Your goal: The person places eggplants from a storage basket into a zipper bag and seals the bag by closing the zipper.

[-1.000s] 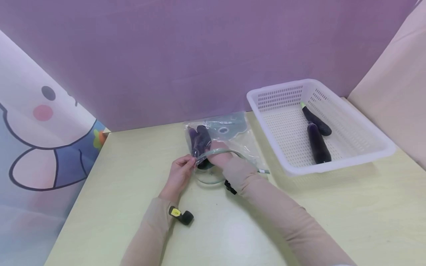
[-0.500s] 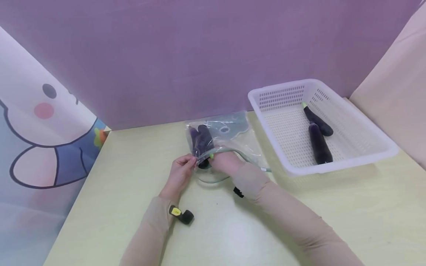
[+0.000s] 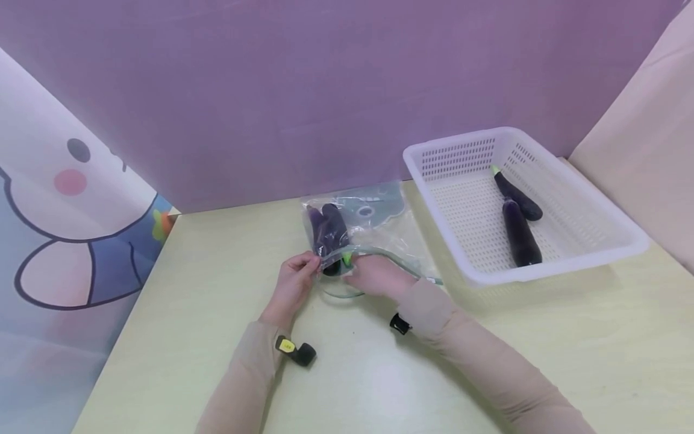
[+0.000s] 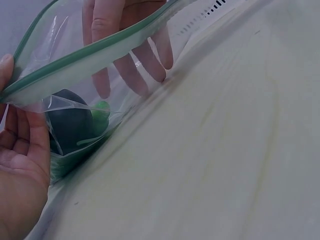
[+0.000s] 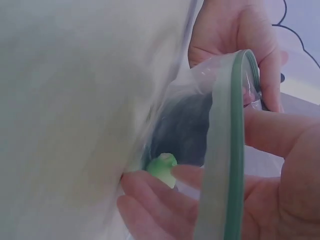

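Head view: eggplants (image 3: 336,228) lie between the left hand (image 3: 294,281), pinching their bag (image 3: 387,232), and the spread right hand (image 3: 379,277).

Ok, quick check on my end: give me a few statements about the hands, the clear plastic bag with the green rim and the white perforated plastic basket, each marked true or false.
1. The left hand pinches the edge of the clear plastic bag with the green rim. True.
2. The bag is sealed. False: its mouth gapes open.
3. The right hand has fingers inside the bag's opening. True.
4. The white perforated plastic basket holds two long dark purple eggplants. True.
5. The bag contains no eggplants. False: dark bagged eggplants lie inside it.
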